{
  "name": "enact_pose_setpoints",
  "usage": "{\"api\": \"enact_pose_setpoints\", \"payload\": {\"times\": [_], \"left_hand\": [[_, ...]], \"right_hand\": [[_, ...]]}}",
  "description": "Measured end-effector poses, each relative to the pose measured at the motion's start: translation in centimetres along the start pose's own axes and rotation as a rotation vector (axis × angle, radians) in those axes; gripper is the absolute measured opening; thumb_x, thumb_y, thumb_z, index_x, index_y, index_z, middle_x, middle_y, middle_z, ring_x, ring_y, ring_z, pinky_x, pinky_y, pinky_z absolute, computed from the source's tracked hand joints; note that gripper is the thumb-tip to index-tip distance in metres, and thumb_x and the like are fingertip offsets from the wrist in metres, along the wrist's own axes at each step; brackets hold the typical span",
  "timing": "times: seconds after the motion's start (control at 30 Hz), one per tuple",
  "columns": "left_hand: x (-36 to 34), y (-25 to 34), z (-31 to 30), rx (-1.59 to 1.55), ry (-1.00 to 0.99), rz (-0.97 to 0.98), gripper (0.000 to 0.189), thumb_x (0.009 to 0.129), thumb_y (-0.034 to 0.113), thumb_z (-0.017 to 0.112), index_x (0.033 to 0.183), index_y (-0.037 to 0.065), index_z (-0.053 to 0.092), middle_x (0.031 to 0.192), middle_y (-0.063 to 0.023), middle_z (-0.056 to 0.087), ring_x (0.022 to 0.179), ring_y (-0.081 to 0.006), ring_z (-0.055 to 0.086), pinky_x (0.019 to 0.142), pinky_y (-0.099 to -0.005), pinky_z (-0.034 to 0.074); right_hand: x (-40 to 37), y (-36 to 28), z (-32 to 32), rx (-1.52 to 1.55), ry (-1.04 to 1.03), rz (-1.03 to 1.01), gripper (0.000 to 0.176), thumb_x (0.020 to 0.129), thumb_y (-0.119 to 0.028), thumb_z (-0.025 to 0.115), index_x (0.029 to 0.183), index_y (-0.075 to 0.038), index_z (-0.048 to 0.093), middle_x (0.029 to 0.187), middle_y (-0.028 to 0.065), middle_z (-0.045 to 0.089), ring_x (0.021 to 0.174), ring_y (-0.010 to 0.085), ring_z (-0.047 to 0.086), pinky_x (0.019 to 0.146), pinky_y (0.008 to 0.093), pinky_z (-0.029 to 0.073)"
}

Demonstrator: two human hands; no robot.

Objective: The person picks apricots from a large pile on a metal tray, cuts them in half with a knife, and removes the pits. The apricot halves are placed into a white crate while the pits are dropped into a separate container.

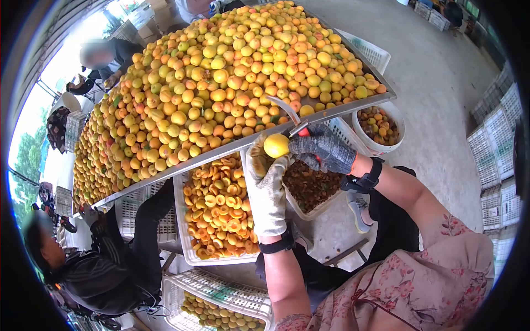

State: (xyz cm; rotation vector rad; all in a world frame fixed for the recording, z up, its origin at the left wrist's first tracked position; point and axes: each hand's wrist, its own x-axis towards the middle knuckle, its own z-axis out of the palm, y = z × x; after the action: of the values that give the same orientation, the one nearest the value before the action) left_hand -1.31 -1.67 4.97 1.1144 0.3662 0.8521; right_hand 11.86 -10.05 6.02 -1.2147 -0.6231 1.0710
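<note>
My left hand (269, 185), in a whitish work glove, is closed around a yellow apricot (276, 145). My right hand (324, 150), in a grey knit glove, grips a curved knife (286, 109) with a red handle. The hooked blade points up and away to the left, apart from the fruit, and the right fingertips are close beside the apricot. A metal-edged table (221, 144) heaped with whole apricots (221, 77) stands just beyond both hands. Left of my left forearm, a white crate (180, 220) holds halved apricots (218, 207).
Below my right hand sits a bin (309, 212) of dark pits or scraps. A white bucket (398, 124) of fruit stands at the right. A lower crate (221, 287) holds more apricots. Co-workers (105, 270) sit on the left; stacked crates (499, 149) line the right.
</note>
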Motion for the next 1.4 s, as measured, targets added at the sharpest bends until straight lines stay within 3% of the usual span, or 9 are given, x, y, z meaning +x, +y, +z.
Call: {"api": "enact_pose_setpoints", "payload": {"times": [0.13,0.2,0.23,0.3,0.47,1.0,1.07,1.2,1.4], "left_hand": [[0.1,-0.2,-0.1,0.025,0.032,0.022,0.047,0.083,-0.006,0.052,0.129,-0.001,0.043,0.114,-0.0121,0.055,0.093,-0.0165,0.058,0.083,-0.0281,0.051],[0.0,0.6,0.6,0.121,0.106,0.093,0.049,0.082,-0.007,0.053,0.129,-0.002,0.044,0.112,-0.0117,0.055,0.093,-0.0158,0.058,0.083,-0.0277,0.051],[0.1,0.5,0.4,0.124,0.108,0.094,0.049,0.082,-0.007,0.053,0.129,-0.002,0.044,0.112,-0.0117,0.055,0.093,-0.0158,0.058,0.083,-0.0277,0.051],[0.3,0.3,-0.4,0.048,0.111,0.066,0.048,0.082,-0.006,0.053,0.129,-0.003,0.045,0.111,-0.0116,0.056,0.093,-0.016,0.059,0.084,-0.0278,0.05],[0.0,1.4,-0.4,-0.069,0.143,-0.016,0.043,0.086,0.0,0.054,0.128,-0.005,0.046,0.108,-0.0125,0.057,0.089,-0.0188,0.061,0.082,-0.0291,0.052],[0.2,1.0,-0.5,-0.029,0.162,-0.037,0.036,0.087,0.004,0.055,0.122,-0.005,0.051,0.1,-0.0096,0.061,0.083,-0.016,0.061,0.077,-0.0282,0.052],[0.3,0.8,-0.5,-0.009,0.123,-0.037,0.04,0.085,0.002,0.059,0.123,-0.004,0.049,0.107,-0.0101,0.059,0.092,-0.0157,0.06,0.084,-0.026,0.05],[0.1,0.8,-0.3,0.027,0.116,-0.061,0.039,0.086,0.005,0.058,0.123,-0.004,0.05,0.107,-0.0103,0.06,0.092,-0.0155,0.06,0.084,-0.0259,0.049],[0.2,-1.2,-0.8,-0.3,0.124,-0.124,0.035,0.097,0.021,0.048,0.124,-0.001,0.049,0.103,-0.01,0.062,0.091,-0.0197,0.062,0.081,-0.0341,0.051]], "right_hand": [[0.1,0.5,-0.4,-0.132,-0.001,-0.012,0.023,0.085,-0.021,0.068,0.104,-0.008,0.063,0.07,-0.0015,0.057,0.053,0.0079,0.052,0.047,0.0214,0.04],[-0.1,1.0,-0.2,-0.532,0.106,-0.439,0.027,0.085,-0.019,0.068,0.107,-0.005,0.062,0.081,0.0043,0.063,0.071,0.0163,0.06,0.065,0.0279,0.048],[-0.3,1.2,-0.3,-0.53,0.104,-0.439,0.027,0.085,-0.019,0.068,0.107,-0.005,0.062,0.081,0.0043,0.063,0.071,0.0163,0.06,0.065,0.0279,0.048],[-1.0,1.7,-0.8,-0.598,0.095,-0.543,0.031,0.084,-0.017,0.068,0.111,-0.002,0.061,0.091,0.0104,0.065,0.085,0.0232,0.061,0.079,0.0334,0.047],[-2.8,0.8,-0.3,-0.792,0.037,-0.578,0.026,0.084,-0.019,0.068,0.098,0.002,0.06,0.088,0.0173,0.063,0.082,0.0351,0.061,0.07,0.0378,0.048],[-3.1,2.3,-0.2,-0.88,0.118,-0.686,0.032,0.085,-0.023,0.065,0.104,0.002,0.061,0.09,0.019,0.065,0.082,0.0356,0.063,0.068,0.0412,0.05],[-3.0,1.9,0.2,-0.9,0.13,-0.67,0.031,0.085,-0.023,0.065,0.103,0.002,0.061,0.09,0.0191,0.065,0.082,0.0358,0.063,0.069,0.0416,0.05],[-2.8,2.3,0.3,-0.908,0.172,-0.663,0.028,0.086,-0.022,0.065,0.102,0.001,0.062,0.088,0.0188,0.065,0.081,0.0365,0.063,0.068,0.0427,0.05],[-3.2,2.3,0.5,-0.962,0.202,-0.577,0.024,0.088,-0.024,0.062,0.1,-0.003,0.063,0.085,0.0165,0.066,0.076,0.0357,0.063,0.065,0.0435,0.05]]}}
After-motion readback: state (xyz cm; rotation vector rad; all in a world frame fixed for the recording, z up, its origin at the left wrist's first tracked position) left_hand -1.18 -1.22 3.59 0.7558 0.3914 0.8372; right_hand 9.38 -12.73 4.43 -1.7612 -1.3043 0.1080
